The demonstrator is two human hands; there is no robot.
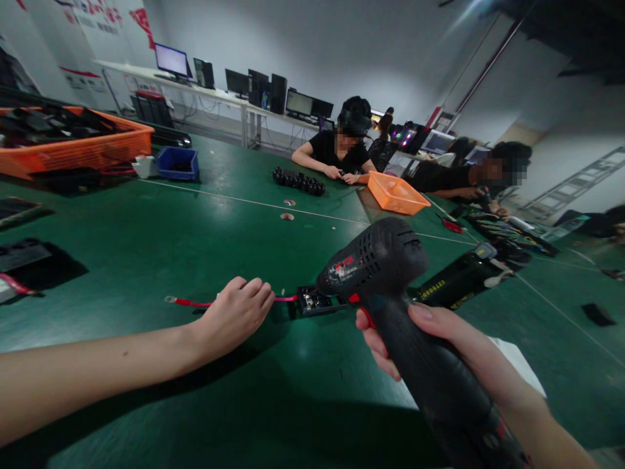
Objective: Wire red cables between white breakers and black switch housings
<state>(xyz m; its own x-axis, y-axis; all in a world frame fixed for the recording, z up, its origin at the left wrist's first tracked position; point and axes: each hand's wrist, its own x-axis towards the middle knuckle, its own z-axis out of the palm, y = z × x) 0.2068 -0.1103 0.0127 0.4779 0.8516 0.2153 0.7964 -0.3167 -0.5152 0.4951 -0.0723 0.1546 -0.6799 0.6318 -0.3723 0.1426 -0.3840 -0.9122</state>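
My right hand [454,339] is wrapped round the grip of a black cordless drill [385,280] with a red trigger. The drill's nose points left and down, over a small black terminal block [315,301] on the table; whether its tip touches the block is hidden. To the left, my left hand [239,311] is closed over a red cable [195,303]. One end of that cable runs into the block, and the other, with a ring terminal, lies out past my wrist.
A dark bottle [459,277] lies behind the drill. Orange baskets [398,194] and a blue bin [178,164] stand on the green table [219,221], with a cluster of black round parts [297,181]. Two people work across the table.
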